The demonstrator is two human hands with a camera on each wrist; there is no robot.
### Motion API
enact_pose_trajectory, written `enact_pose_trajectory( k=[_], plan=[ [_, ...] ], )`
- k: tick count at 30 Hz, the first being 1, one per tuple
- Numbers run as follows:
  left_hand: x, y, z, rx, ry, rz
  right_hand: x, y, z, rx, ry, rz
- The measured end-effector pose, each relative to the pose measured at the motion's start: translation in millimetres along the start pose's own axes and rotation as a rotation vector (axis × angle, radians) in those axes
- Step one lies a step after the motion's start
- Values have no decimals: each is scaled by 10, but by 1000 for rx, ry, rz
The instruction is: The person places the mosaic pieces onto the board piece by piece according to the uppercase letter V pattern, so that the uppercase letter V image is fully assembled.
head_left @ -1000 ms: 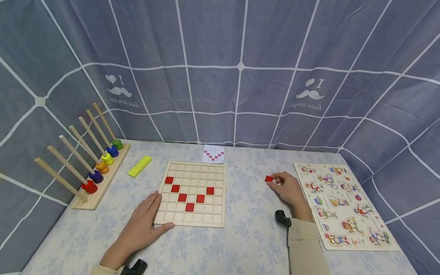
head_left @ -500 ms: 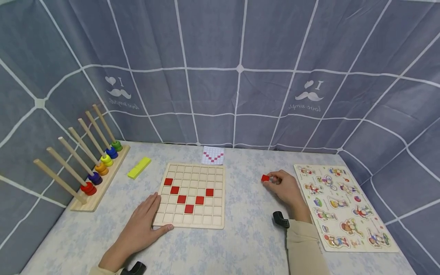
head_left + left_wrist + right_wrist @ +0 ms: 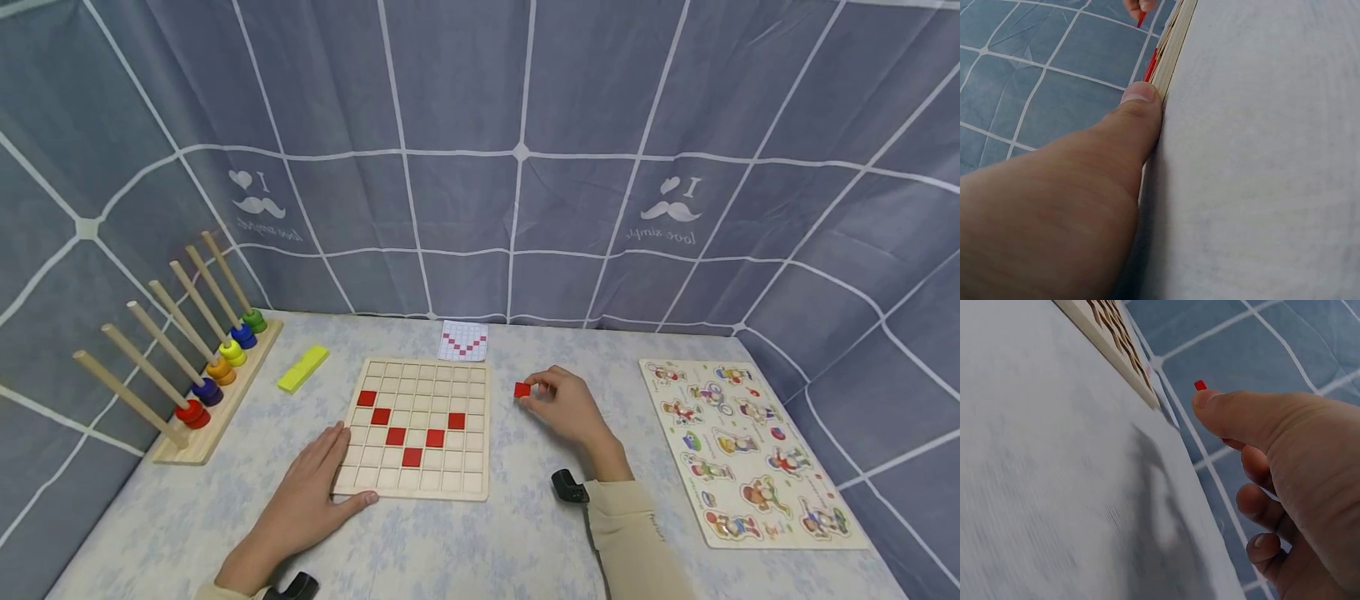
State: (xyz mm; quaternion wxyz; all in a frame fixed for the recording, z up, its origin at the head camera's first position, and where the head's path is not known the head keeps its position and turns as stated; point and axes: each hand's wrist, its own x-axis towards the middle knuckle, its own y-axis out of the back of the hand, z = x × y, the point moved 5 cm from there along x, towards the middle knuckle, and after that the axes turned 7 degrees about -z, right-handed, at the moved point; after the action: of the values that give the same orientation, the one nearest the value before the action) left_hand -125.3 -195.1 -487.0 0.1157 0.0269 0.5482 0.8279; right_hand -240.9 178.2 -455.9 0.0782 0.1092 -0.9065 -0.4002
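A wooden grid board (image 3: 450,479) lies on the table with several red square tiles (image 3: 395,436) set in its cells, forming a lopsided V. My left hand (image 3: 303,492) rests at the board's left side, fingers straight along the edge and thumb at the near left corner; the left wrist view shows the thumb (image 3: 1138,103) against the rim. To the right of the board, my right hand (image 3: 566,408) pinches one red square tile (image 3: 522,389) between thumb and fingertips. In the right wrist view that tile (image 3: 1200,385) pokes out past the thumb, above the table.
Behind the board lies a pattern card (image 3: 462,341) printed with a V of red squares. A yellow-green bar (image 3: 303,369) lies to the left, beside a peg stand (image 3: 247,379) with coloured rings. On the right is a picture puzzle board (image 3: 693,500). A grid-patterned curtain (image 3: 465,200) hangs behind.
My right hand has moved left toward the grid board, carrying the pinched red tile. The left hand has stayed at the board's edge.
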Motion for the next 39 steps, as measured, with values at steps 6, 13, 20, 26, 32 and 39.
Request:
enact_pose_trajectory(
  k=[6, 13, 20, 26, 32, 39],
  plan=[
    [-25, 50, -11, 12, -2, 13, 77, -248, -258, -30, 35, -42],
    [-63, 63, -12, 10, -4, 12, 130, -447, -431, -18, 68, -71],
    [-53, 57, -13, 10, -7, 19, 140, -538, -446, -10, 81, -86],
    [-50, 52, -12, 11, -6, 15, 145, -589, -456, -7, 73, -77],
    [-67, 61, 6, 8, -3, 13, 144, -620, -478, -9, 56, -77],
    [-54, 52, 9, 7, -1, 7, 130, -636, -479, 17, 25, -62]
  ],
)
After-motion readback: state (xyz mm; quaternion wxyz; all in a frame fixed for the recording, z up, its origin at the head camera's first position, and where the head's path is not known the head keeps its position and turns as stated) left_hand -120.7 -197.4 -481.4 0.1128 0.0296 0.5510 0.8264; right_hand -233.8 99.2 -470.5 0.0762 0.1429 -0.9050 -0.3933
